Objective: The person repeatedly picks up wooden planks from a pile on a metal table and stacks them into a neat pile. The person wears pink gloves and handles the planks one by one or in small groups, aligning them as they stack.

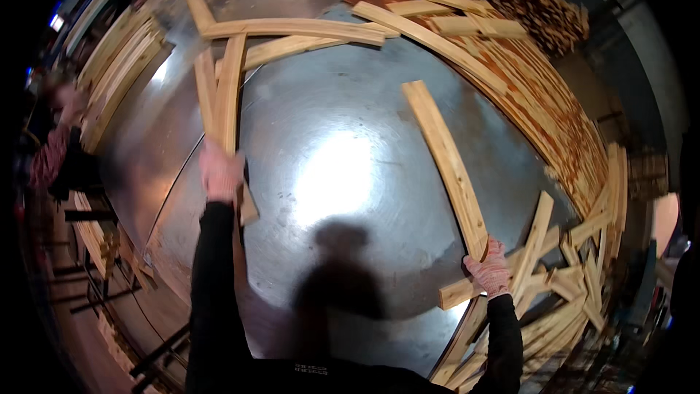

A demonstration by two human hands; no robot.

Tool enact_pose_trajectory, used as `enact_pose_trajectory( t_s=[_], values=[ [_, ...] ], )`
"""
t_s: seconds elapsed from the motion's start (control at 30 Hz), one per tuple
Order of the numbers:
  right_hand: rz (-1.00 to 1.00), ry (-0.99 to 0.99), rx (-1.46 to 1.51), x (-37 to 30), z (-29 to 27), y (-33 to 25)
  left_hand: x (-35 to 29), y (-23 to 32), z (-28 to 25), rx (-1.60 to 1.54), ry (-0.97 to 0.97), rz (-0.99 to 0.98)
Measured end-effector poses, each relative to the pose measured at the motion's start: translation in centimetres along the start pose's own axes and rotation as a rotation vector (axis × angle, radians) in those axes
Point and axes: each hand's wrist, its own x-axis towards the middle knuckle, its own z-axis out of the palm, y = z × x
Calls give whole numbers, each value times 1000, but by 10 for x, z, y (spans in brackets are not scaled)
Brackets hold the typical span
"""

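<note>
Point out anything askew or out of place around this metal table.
The loose planks heaped near the right hand look askew: they crisscross at many angles, unlike the parallel boards at the upper left. No spill or breakage stands out.

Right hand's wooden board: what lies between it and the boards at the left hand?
Only the shiny metal tabletop; that stretch is bare in the head view.

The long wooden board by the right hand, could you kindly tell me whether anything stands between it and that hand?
Nothing visible does: the right hand grips the near end of the long wooden board. A crosswise wooden board shows just below that end in the picture, not between them.
</note>
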Motion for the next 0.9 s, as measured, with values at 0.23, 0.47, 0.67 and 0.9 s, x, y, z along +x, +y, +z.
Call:
enact_pose_trajectory(
  t_s=[0.23,0.47,0.67,0.9],
  values=[
    [110,-528,1858,-110,25,-41,-273,1,-87,-1040,-679,-474],
    [-107,-399,1133,-252,76,-98,-521,42,-36,-1525,-1034,-72],
    [40,-584,1649,-300,85,-30,-490,71,-56,-105,-1298,894],
    [-68,-504,1892,-322,94,-7,-296,168,-72,-263,-1384,1495]
  ],
)
